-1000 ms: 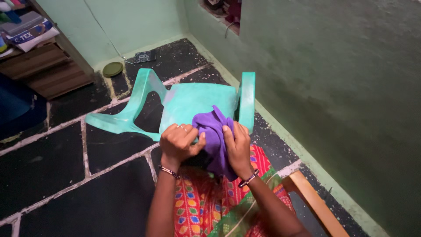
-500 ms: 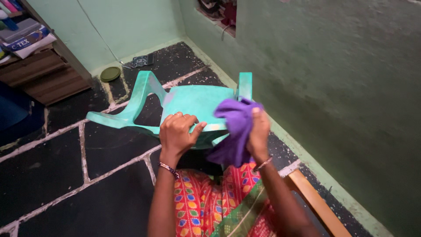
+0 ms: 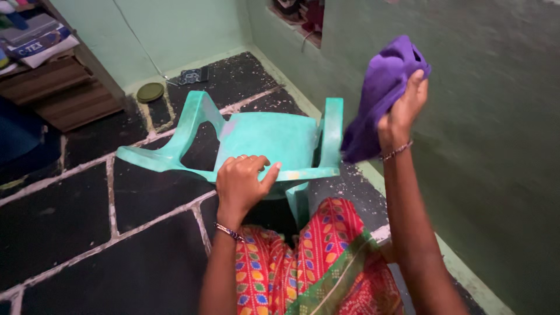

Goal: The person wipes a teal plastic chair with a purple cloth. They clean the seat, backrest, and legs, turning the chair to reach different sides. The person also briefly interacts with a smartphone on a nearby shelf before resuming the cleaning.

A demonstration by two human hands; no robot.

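Note:
A turquoise plastic chair (image 3: 262, 143) lies tipped over on the dark stone floor in front of me. My left hand (image 3: 242, 184) grips the near edge of its seat. Raised high to the right, in front of the green wall, my right hand (image 3: 402, 111) clutches a bunched purple cloth (image 3: 379, 93) that hangs down from my fingers, clear of the chair. My lap in a red patterned garment (image 3: 309, 262) shows below.
A green wall (image 3: 478, 146) runs close along the right. A wooden shelf unit (image 3: 52, 76) with stacked packets stands at the far left. A round green lid (image 3: 150, 91) and a small dark device (image 3: 192, 74) lie on the floor by the back wall.
My right hand has lifted the purple cloth off the chair seat, up and to the right. My left hand has stayed gripping the chair's edge.

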